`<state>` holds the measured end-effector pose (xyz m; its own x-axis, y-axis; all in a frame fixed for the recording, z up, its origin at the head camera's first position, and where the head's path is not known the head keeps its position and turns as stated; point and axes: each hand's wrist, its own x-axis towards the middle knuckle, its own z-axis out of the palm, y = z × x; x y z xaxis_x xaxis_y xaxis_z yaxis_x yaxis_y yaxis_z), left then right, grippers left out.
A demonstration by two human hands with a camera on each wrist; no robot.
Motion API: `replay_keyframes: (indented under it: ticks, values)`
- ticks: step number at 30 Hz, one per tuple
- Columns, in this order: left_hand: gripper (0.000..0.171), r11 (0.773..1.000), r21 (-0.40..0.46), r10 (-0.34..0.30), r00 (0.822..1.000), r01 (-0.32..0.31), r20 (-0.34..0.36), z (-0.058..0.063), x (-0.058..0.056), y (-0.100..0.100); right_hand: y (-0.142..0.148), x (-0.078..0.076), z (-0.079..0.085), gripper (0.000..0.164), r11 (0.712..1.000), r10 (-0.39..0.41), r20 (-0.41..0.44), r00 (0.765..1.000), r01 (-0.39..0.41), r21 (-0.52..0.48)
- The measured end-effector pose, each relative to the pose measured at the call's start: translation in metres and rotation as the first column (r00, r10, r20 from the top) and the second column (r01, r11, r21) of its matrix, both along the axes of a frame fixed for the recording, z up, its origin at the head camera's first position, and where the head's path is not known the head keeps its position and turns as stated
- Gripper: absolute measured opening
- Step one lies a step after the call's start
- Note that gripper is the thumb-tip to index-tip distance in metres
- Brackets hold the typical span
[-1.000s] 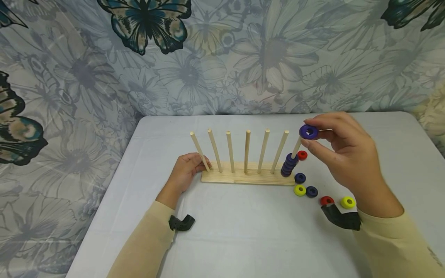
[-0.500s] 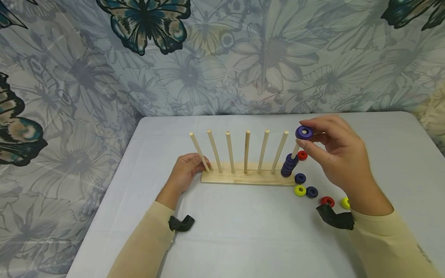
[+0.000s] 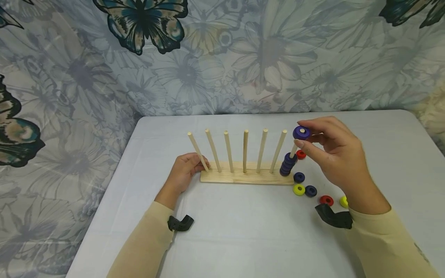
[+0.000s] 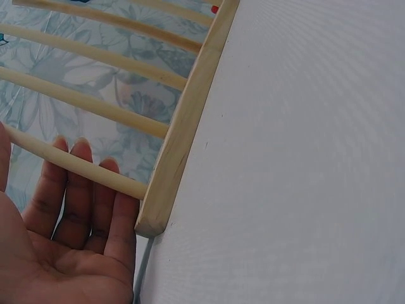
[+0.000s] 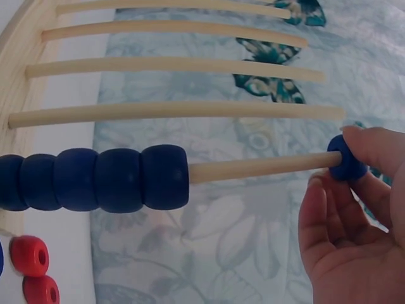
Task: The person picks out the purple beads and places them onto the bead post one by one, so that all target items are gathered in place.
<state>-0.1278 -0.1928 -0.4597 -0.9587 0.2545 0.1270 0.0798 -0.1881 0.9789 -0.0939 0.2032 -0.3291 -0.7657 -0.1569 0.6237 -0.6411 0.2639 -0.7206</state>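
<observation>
My left hand (image 3: 185,170) holds the left end of a wooden peg rack (image 3: 236,177); in the left wrist view its fingers (image 4: 79,190) reach behind the end peg (image 4: 82,166). My right hand (image 3: 338,158) pinches a blue bead (image 3: 301,133) between thumb and fingertips at the top of the rightmost peg (image 5: 266,168). The peg's pale tip shows in the bead's hole. Lower on that peg sits a stack of several blue beads (image 5: 120,180), with bare wood between the stack and the pinched bead. The other pegs carry no beads.
Loose beads lie on the white table (image 3: 243,231) right of the rack: blue (image 3: 299,177), another blue (image 3: 311,191), yellow (image 3: 299,189), and red (image 3: 326,200). A second yellow bead (image 3: 343,202) is partly behind the right wrist. One red bead (image 3: 301,154) lies behind the stack.
My right hand has moved slightly left, bringing the pinched blue bead onto the tip of the rightmost peg. The left hand stays at the rack's end.
</observation>
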Motion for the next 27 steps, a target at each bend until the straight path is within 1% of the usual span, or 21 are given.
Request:
replay_keyframes:
  ticks: [2,6,9,13,17,19,21,23,27]
  values:
    - [0.06,1.0,-0.005,0.007,1.0,-0.007,-0.001,0.0,0.0,-0.001,0.0,0.0,0.0,0.052,1.0,0.005,0.007,1.0,-0.005,0.008]
    - [0.071,1.0,-0.009,0.007,1.0,-0.007,-0.002,0.001,0.001,-0.001,0.001,-0.001,-0.002,0.05,1.0,-0.008,0.019,1.0,0.007,0.026]
    - [0.073,1.0,-0.007,0.002,1.0,-0.002,0.002,0.001,0.001,-0.001,0.001,-0.001,-0.004,0.047,0.999,-0.021,0.016,1.0,0.02,0.031]
    - [0.067,1.0,0.001,-0.006,1.0,0.006,0.003,0.0,0.001,-0.002,0.001,0.0,-0.004,0.041,0.999,-0.03,0.019,0.999,0.029,0.032]
    - [0.056,1.0,0.001,-0.009,1.0,0.009,0.002,0.0,0.0,-0.001,0.003,0.002,-0.002,0.036,1.0,-0.01,0.037,0.999,0.01,0.017]
    - [0.053,1.0,0.0,-0.011,1.0,0.011,0.002,0.0,-0.001,-0.001,0.004,0.002,-0.002,0.034,0.999,0.017,0.044,0.999,-0.016,-0.028]
    - [0.052,1.0,0.002,-0.013,1.0,0.013,0.002,-0.001,-0.001,-0.001,0.005,0.002,-0.002,0.032,0.993,0.061,0.056,0.997,-0.056,-0.103]
    - [0.055,1.0,0.002,-0.013,1.0,0.013,-0.001,-0.001,-0.001,-0.001,0.007,0.002,-0.002,0.03,0.978,0.106,0.068,0.992,-0.091,-0.189]
    - [0.062,1.0,0.004,-0.011,1.0,0.011,-0.003,0.0,0.0,-0.001,0.012,0.003,-0.001,0.024,0.95,0.157,0.124,0.98,-0.115,-0.292]
